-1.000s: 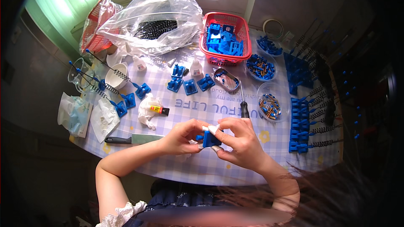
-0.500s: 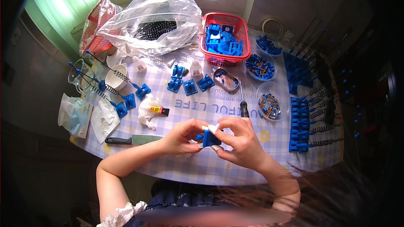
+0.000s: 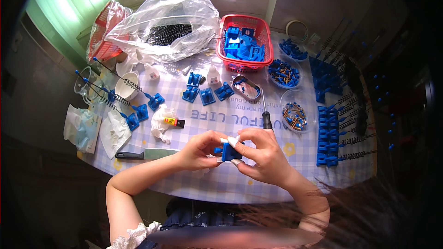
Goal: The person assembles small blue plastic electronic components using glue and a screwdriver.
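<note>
Between my two hands, low over the near middle of the table, is a blue plastic base piece [image 3: 230,152] with a small knob on its left side. My left hand [image 3: 203,150] grips it from the left, thumb and fingers closed at its edge. From the other side my right hand [image 3: 259,152] pinches the same piece; white wraps cover some of its fingertips. Fingers hide part of the piece. A knife [image 3: 157,153] with a black handle lies beside my left forearm. Just beyond my right hand is a black-handled screwdriver [image 3: 266,119].
A red basket [image 3: 221,55] holds blue parts; a clear bag [image 3: 184,7] with black springs stands beside it. Tubs [image 3: 302,127] of small parts and rows of blue bases [image 3: 327,138] with springs line the right. Glue bottles [image 3: 213,75] and a glue tube [image 3: 173,121] lie mid-table.
Both hands keep their hold on the blue base piece, almost still. The view has shifted very slightly; nothing on the table has visibly moved.
</note>
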{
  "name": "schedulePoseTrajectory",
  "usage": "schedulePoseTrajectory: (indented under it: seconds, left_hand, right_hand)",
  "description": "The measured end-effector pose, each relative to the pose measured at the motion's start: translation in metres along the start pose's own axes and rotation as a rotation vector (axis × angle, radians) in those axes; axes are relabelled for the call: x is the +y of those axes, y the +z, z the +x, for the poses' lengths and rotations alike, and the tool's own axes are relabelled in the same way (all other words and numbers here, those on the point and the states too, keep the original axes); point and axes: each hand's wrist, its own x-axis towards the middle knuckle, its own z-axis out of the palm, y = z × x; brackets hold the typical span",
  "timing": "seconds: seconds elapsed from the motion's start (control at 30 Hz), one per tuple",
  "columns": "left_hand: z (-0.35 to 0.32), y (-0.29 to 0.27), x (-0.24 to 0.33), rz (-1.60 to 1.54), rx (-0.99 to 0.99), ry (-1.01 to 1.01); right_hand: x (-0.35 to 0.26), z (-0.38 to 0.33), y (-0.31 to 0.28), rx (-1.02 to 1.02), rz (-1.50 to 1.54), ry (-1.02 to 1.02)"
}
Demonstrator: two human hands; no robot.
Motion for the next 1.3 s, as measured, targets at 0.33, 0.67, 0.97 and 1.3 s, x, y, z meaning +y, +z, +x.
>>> schedulePoseTrajectory:
  seconds: [0.33, 0.67, 0.97, 1.3]
  left_hand:
    - [0.001, 0.002, 0.005, -0.023, -0.019, -0.021]
    - [0.002, 0.004, 0.004, -0.114, -0.005, -0.018]
    - [-0.001, 0.001, 0.005, -0.114, 0.024, -0.034]
    - [-0.003, -0.001, 0.009, -0.243, 0.102, -0.186]
  right_hand:
    - [0.0, 0.0, -0.001, -0.016, 0.006, 0.002]
    - [-0.003, 0.001, -0.001, 0.022, 0.03, -0.003]
    - [0.004, 0.001, -0.004, 0.109, 0.176, 0.141]
    - [0.024, -0.01, 0.018, -0.006, 1.549, 0.776]
